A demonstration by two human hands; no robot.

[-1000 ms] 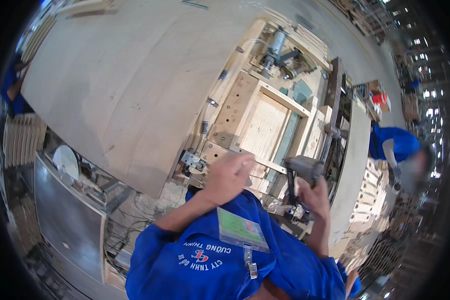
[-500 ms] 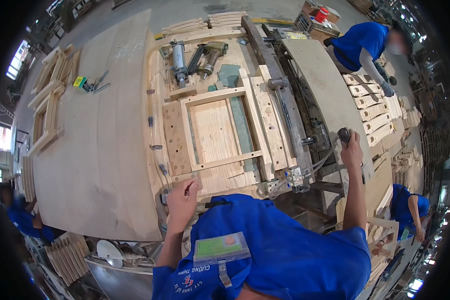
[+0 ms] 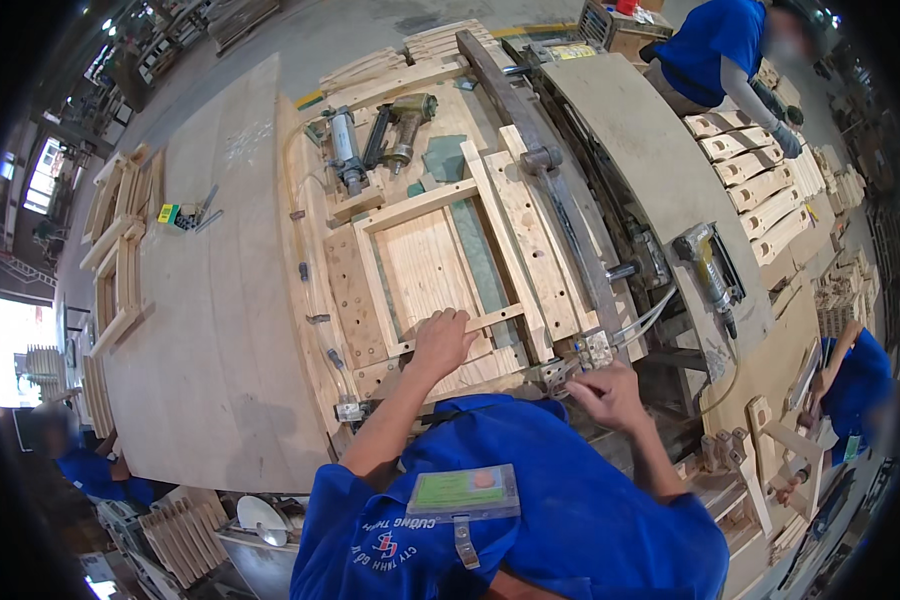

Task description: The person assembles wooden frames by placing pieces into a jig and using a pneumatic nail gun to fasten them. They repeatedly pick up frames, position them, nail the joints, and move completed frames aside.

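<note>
I see left hand point(image 3: 442, 342) over wooden frame point(image 3: 417, 208), right hand point(image 3: 612, 395) half-curled near metal fitting point(image 3: 597, 347); can't tell if either grips.

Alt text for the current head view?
Person's left hand is at the near bar of a rectangular pale-wood frame, the right hand by a silver metal fitting. A yellow-and-black air tool lies on a tan panel.

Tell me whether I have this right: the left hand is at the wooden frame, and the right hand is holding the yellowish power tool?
Not quite: the head view shows the yellowish power tool lying on the board, apart from the right hand. The left hand is indeed at the wooden frame.
</note>
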